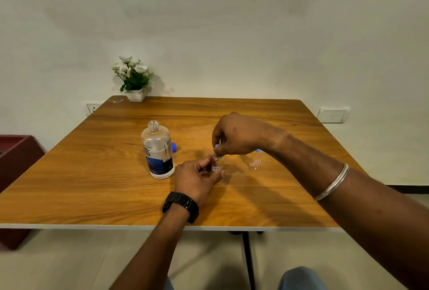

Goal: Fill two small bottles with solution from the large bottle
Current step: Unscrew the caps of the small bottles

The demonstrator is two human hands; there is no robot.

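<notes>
Wooden table (92, 173) against a pale wall: we note the large bottle (158, 150) standing uncapped, clear, with a white-and-blue label, its blue cap (173, 147) just behind it. Our left hand (197, 177) grips a small clear bottle (217, 165) upright between thumb and fingers, while our right hand (236, 134), arched above, pinches its blue cap (217, 146). A second small bottle (255, 162), blue-capped, stands just right.
</notes>
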